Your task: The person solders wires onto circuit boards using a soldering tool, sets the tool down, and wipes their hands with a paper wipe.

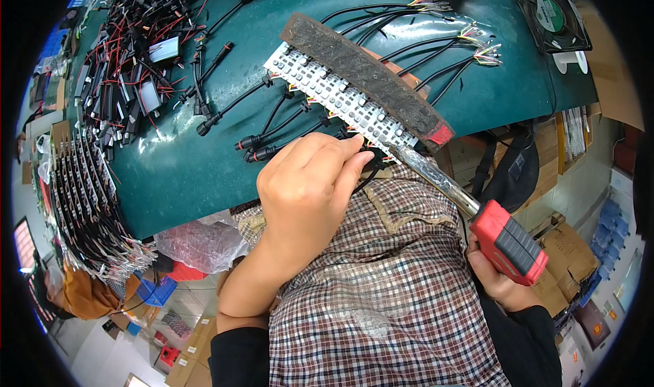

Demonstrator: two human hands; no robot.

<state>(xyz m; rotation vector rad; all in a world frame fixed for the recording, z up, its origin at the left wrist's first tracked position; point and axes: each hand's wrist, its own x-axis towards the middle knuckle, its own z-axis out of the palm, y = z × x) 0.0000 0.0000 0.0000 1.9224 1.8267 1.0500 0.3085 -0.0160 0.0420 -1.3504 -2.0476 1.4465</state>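
Note:
My left hand (306,172) is closed, its thumb and forefinger pinched on a thin wire at the near edge of a white circuit board panel (327,87). Small parts stand in rows across that panel. Fingers of my right hand (496,278) wrap round the handle of a red and black soldering iron (507,240). Its metal barrel points up and left, with the tip close to the panel's near right end, by my left fingertips. Whether the tip touches is hard to tell. Along the panel's far side lies a dark, worn bar (368,77) with a red end.
Black cables with connectors (255,143) run from the panel's near side over the green table (177,189). Other cables with bare coloured ends (429,5) lie beyond the bar. A heap of black connector leads (129,67) covers the far left. A fan (550,13) stands far right.

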